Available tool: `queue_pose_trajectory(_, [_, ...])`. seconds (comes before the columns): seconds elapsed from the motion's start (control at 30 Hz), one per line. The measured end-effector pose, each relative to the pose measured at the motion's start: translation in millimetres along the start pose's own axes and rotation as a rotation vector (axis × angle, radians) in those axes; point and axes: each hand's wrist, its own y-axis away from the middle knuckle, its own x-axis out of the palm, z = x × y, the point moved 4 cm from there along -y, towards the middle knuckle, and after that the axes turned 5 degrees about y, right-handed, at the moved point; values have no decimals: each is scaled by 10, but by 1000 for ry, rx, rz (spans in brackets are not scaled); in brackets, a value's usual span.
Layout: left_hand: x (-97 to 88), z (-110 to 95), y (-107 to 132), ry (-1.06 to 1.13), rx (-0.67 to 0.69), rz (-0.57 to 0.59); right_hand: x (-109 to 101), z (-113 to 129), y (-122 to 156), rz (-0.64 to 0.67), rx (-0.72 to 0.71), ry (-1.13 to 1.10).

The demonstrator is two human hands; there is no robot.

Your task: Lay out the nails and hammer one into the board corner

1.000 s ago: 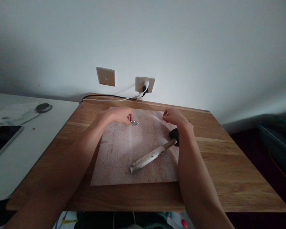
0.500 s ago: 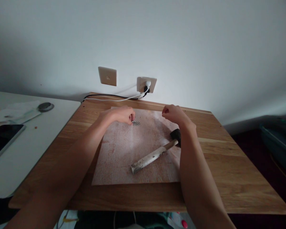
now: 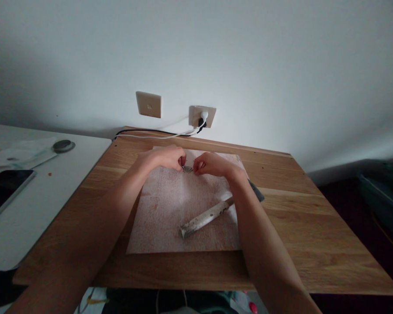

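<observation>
My left hand (image 3: pixel 173 158) is closed in a pinch on a small fan of thin silvery nails (image 3: pixel 187 168), held over the far part of a pale, reddish-streaked sheet (image 3: pixel 163 213). At the fan's right side is my right hand (image 3: pixel 209 164), thumb and fingertips together; whether a nail sits between them is too small to see. A hammer lies slantwise on the sheet, its worn whitish handle (image 3: pixel 205 218) toward me. Its dark head (image 3: pixel 256 190) is partly hidden behind my right forearm.
The wooden table (image 3: pixel 301 218) meets a white wall with a socket (image 3: pixel 203 117) and plugged-in cables (image 3: pixel 157 133). On the left, a white table (image 3: pixel 52 192) bears a phone (image 3: pixel 6 189), a round dark object (image 3: pixel 63 146) and crumpled paper (image 3: pixel 26 150).
My right hand has moved left from the sheet's far right side to the fan of nails. My left hand stays in place, and my right forearm now covers more of the hammer.
</observation>
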Motion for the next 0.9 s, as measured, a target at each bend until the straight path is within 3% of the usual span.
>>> queue_pose_trajectory(0.4, [-24,-37,29,-23,-33,-4,-10,-75,15,-18,87,98])
queue_pose_trajectory(0.9, [-39,-110,72,-24,-26,14,49,-2,-59,-150,12,63])
